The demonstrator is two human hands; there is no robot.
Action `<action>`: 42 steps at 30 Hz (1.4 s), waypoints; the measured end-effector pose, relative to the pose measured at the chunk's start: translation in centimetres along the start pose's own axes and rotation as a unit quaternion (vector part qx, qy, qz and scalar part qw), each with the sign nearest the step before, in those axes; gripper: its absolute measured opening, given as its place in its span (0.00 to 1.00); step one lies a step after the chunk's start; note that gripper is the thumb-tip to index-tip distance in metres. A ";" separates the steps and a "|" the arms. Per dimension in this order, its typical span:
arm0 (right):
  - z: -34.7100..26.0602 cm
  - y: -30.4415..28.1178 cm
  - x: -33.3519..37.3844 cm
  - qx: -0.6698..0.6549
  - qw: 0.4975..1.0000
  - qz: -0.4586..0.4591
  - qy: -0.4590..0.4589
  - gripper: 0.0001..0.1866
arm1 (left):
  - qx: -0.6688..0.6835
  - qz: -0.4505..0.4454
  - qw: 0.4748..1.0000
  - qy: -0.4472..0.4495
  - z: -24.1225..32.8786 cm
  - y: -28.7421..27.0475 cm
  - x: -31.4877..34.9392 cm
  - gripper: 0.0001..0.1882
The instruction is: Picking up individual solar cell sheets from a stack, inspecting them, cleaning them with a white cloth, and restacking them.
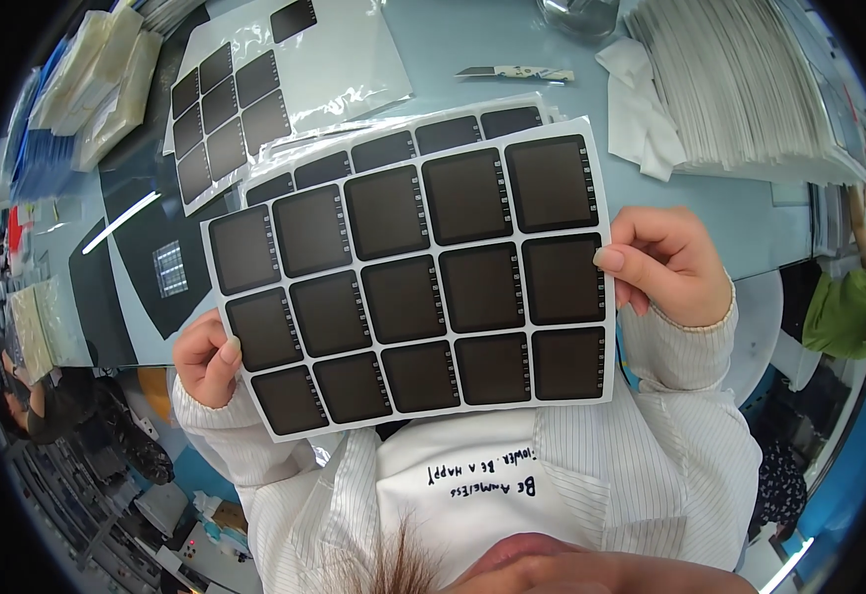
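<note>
Between my two hands I hold up a white sheet (437,247) with rows of black, rounded square stickers, tilted slightly up to the right. My left hand (207,360) pinches its lower left edge, thumb on the front. My right hand (672,265) pinches the right edge, thumb on the front and the fingers mostly behind. Just beyond it, a stack of similar sheets (383,149) lies on the table, partly hidden by the sheet in my hands.
A part-used sticker sheet (230,114) lies at far left on white backing. A craft knife (515,73) rests at the back. White paper stacks (750,94) fill the far right beside a crumpled white cloth (635,109). Plastic-wrapped packs (106,89) stand at left; dark sheets (160,262) lie nearer.
</note>
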State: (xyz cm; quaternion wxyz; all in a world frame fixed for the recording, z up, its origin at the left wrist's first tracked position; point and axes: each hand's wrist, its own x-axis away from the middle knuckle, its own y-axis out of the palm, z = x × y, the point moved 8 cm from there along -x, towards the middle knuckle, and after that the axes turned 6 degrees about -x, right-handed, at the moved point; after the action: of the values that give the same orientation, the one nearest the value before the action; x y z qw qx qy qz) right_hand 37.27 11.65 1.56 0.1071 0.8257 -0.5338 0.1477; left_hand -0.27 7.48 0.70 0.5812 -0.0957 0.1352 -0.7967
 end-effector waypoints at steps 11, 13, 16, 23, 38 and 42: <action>0.0 0.0 0.3 -0.009 1.000 -0.002 -0.023 0.11 | -0.004 -0.026 1.000 -0.016 -0.4 0.4 0.1 0.13; -0.1 -0.2 0.4 0.003 1.000 0.004 -0.025 0.11 | -0.004 0.023 1.000 0.001 0.0 0.3 -0.3 0.13; -0.3 -0.7 0.6 0.003 0.999 0.015 -0.033 0.11 | 0.007 0.013 1.000 -0.005 0.1 0.6 -0.5 0.13; -0.5 -1.6 1.1 -0.020 0.998 0.028 -0.048 0.11 | 0.026 -0.017 0.999 -0.007 0.1 1.6 -1.5 0.13; 0.2 -2.8 0.2 -0.117 0.991 0.045 -0.044 0.11 | 0.088 -0.010 0.995 -0.042 -0.2 1.9 -2.4 0.12; 0.4 -2.7 -0.5 -0.124 0.990 0.031 -0.053 0.11 | 0.122 -0.012 0.991 -0.057 -0.6 1.8 -2.3 0.11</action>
State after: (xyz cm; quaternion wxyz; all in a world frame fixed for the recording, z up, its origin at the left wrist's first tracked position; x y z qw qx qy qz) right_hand 39.60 13.05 0.99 0.1755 0.7955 -0.5786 0.0395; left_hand 1.90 9.26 -0.44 0.5859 -0.0712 0.0026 -0.8073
